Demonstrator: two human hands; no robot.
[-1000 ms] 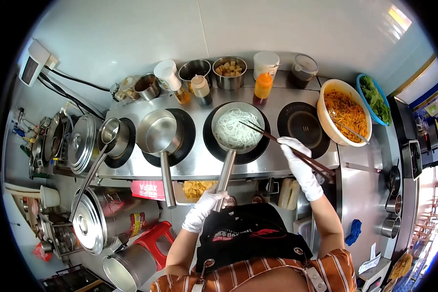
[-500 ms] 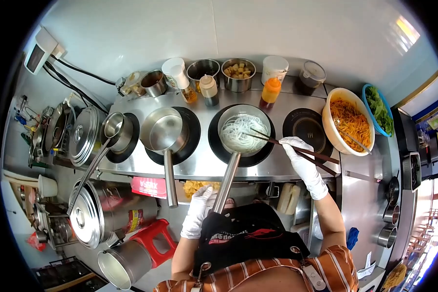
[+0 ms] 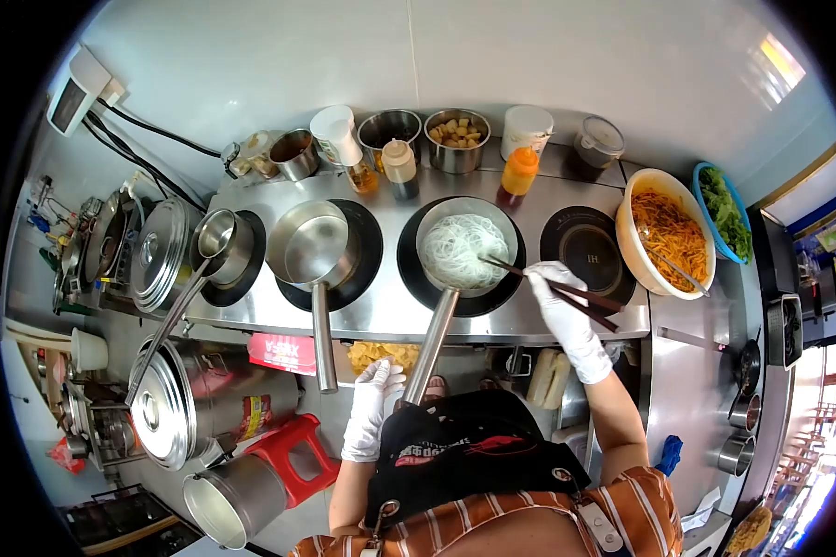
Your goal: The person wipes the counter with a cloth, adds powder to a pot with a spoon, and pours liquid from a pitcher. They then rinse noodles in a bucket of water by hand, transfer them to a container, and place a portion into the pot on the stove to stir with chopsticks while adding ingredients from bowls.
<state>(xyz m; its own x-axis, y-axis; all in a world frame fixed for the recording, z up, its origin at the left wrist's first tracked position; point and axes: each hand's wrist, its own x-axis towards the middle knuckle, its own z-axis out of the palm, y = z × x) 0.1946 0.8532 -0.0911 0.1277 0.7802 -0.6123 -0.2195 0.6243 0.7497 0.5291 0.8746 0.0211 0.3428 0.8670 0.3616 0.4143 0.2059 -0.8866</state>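
Note:
My right hand (image 3: 557,299), in a white glove, is closed around dark chopsticks (image 3: 588,302). Their tips dip into white noodles (image 3: 464,249) inside a steel saucepan (image 3: 434,212), which stands on a black round hob (image 3: 511,292). My left hand (image 3: 373,395), also gloved in white, hangs in front of the counter, left of the saucepan's handle (image 3: 434,343) and apart from it. Its fingers are loosely bent and seem to hold nothing. Just beyond them, below the counter edge, lie yellow crinkled pieces (image 3: 381,356) in a container.
An unused-looking saucepan (image 3: 308,243) stands to the left, its handle jutting past the counter edge. Squeeze bottles (image 3: 519,174) and pots (image 3: 456,153) line the wall. A bowl of orange shreds (image 3: 624,232) is at right. A red stool (image 3: 293,459) stands lower left.
My right hand and the chopsticks have shifted slightly left, and the noodles have moved in the saucepan. My left hand has drifted a little left, its fingers more bent.

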